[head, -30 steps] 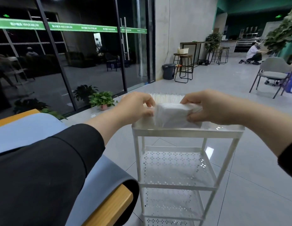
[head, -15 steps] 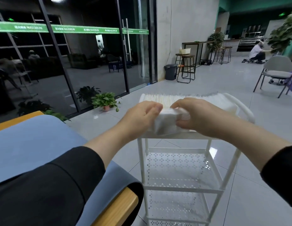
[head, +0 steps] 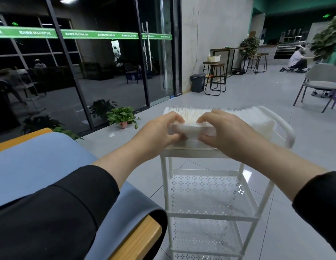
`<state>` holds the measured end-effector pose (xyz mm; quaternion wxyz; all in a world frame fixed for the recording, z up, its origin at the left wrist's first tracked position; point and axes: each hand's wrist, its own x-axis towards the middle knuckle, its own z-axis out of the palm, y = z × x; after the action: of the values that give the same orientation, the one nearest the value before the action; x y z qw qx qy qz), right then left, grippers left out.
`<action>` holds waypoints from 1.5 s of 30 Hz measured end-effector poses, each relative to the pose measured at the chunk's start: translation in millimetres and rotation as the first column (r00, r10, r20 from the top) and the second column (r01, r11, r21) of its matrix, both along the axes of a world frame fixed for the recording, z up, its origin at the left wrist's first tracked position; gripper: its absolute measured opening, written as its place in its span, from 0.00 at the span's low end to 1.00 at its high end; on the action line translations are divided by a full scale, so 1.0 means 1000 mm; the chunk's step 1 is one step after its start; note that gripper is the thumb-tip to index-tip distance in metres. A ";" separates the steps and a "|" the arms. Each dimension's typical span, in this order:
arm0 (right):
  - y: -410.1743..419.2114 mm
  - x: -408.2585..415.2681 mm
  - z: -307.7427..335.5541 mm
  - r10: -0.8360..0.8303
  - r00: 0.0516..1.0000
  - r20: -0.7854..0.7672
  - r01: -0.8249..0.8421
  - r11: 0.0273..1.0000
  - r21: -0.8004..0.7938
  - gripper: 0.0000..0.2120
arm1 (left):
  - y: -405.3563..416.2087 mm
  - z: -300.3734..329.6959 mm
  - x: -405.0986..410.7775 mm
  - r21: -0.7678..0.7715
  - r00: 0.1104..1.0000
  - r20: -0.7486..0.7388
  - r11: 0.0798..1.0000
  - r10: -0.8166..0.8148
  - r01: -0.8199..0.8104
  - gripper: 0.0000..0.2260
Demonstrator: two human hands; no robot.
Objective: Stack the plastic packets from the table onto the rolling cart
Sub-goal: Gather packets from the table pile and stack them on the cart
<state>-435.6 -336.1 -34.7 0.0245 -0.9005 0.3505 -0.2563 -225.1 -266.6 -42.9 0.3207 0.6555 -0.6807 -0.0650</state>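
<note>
while my left hand [head: 159, 133] and right hand [head: 224, 131] grip opposite ends of one plastic packet [head: 189, 129], it sits over the rolling cart [head: 283, 126] top shelf. stacked packets [head: 244, 117] lie at its 12 o'clock; the table [head: 139, 239] is at 7 o'clock.

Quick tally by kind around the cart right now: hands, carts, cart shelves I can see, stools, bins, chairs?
Hands: 2, left hand and right hand, both gripping the packet bundle
Rolling cart: 1
Cart shelves in view: 4
Stools: 4
Bin: 1
Grey chair: 1
Total: 13
</note>
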 end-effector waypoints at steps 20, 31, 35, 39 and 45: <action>-0.004 -0.019 -0.045 -0.006 0.975 0.223 0.024 0.997 -0.080 0.15 | 0.005 -0.019 -0.001 -0.154 0.974 0.218 0.988 0.052 -0.019 0.16; -0.010 -0.021 -0.051 0.010 0.957 0.291 -0.015 1.000 0.017 0.19 | 0.000 -0.017 0.000 -0.098 0.964 0.263 0.995 0.023 0.003 0.21; -0.009 -0.021 -0.052 0.099 0.922 0.375 -0.053 0.990 -0.131 0.09 | 0.003 -0.023 -0.001 -0.131 0.968 0.250 0.991 -0.003 0.037 0.17; -0.010 -0.017 -0.046 0.069 0.856 0.512 -0.104 0.994 0.039 0.07 | 0.002 -0.024 -0.001 -0.140 0.975 0.223 0.990 0.010 0.022 0.17; 0.003 -0.031 -0.032 -0.091 0.588 0.804 0.037 0.996 0.085 0.12 | 0.006 -0.027 -0.001 -0.170 0.965 0.261 0.985 0.013 0.033 0.16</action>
<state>-466.3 -333.0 -66.8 0.1979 -0.6727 0.3409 -0.6262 -225.9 -260.4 -69.6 0.2834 0.6244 -0.7235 0.0797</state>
